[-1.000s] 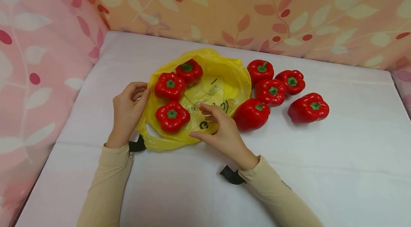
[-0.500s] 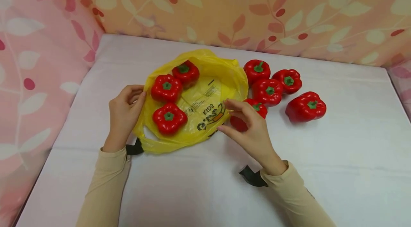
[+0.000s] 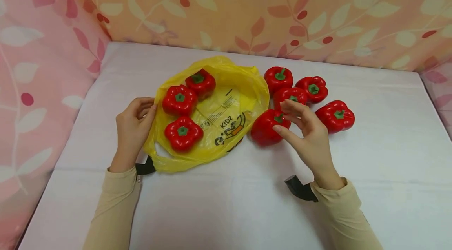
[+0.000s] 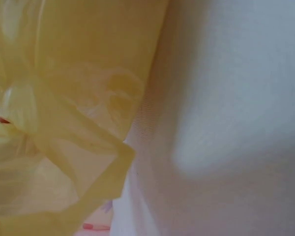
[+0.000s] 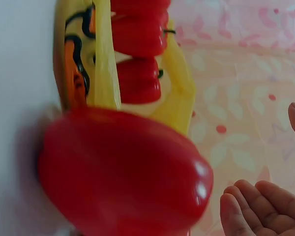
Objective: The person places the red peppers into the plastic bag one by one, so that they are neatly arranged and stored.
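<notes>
At its left rim my left hand [image 3: 133, 130] pinches the yellow plastic bag [image 3: 233, 71], which lies spread with its mouth facing up. Three red bell peppers [image 3: 183, 134] sit inside, along the bag's left side. My right hand [image 3: 312, 140] hovers over the loose peppers to the right of the bag, thumb and fingers apart, holding nothing. Closest to it is a large red bell pepper [image 3: 265, 130] touching the bag's right edge; this pepper [image 5: 123, 172] fills the lower right wrist view. In the left wrist view only bag film [image 4: 78, 98] and tablecloth appear; the hand is out of sight.
Several more red bell peppers stand right of the bag, one at the back [image 3: 278, 79], one behind my right fingers [image 3: 287, 95], one farther right [image 3: 312, 89] and one outermost [image 3: 335, 116]. A white cloth [image 3: 219, 207] covers the table. Leaf-patterned fabric [image 3: 247, 6] rises behind.
My right hand has moved from over the bag's front right part out to the right, over the loose peppers. The left hand stays at the bag's rim. The view has shifted slightly.
</notes>
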Demonstrator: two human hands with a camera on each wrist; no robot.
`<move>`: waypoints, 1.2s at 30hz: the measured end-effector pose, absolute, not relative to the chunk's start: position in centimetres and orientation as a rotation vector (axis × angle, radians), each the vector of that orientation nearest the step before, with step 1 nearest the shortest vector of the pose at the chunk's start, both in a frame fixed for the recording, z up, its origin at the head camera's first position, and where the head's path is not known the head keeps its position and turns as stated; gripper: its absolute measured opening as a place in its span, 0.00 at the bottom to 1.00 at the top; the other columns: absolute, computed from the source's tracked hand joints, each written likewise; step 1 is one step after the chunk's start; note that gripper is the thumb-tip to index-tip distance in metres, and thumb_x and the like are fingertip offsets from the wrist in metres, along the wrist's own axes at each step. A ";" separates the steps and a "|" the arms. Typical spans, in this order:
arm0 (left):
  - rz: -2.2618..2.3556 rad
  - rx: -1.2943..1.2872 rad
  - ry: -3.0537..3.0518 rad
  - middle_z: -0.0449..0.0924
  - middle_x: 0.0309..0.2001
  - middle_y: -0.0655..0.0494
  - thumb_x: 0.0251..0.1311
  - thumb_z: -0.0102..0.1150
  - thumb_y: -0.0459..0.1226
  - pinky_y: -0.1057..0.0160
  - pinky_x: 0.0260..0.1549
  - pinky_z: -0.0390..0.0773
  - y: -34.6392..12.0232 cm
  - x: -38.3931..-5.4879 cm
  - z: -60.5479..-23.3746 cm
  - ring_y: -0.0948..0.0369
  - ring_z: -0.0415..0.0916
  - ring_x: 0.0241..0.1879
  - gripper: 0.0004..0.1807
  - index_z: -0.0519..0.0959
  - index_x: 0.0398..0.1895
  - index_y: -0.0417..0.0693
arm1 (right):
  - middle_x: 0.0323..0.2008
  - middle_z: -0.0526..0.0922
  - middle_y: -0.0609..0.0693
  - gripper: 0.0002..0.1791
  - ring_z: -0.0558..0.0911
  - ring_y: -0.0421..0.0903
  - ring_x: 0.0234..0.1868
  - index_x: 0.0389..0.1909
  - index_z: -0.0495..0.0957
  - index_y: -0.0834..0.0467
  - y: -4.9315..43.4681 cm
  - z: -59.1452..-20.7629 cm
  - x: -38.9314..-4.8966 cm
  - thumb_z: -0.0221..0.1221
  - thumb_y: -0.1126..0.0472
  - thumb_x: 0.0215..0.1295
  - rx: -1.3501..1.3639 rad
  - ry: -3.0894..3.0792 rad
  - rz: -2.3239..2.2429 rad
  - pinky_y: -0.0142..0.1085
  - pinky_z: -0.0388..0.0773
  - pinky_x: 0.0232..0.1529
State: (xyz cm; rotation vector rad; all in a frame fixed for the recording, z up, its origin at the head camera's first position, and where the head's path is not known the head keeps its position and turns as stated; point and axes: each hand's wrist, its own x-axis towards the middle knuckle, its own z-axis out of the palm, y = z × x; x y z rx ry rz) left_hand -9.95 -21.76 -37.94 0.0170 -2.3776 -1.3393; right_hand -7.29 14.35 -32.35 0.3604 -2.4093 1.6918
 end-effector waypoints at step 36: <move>-1.358 0.024 -2.387 0.82 0.40 0.38 0.60 0.59 0.29 0.82 0.36 0.75 -21.7 -10.0 -38.0 0.84 0.74 0.33 0.10 0.78 0.43 0.29 | 0.66 0.62 0.62 0.45 0.66 0.62 0.59 0.72 0.53 0.56 28.0 -30.8 -10.4 0.62 0.44 0.59 -0.268 -3.056 1.062 0.28 0.76 0.50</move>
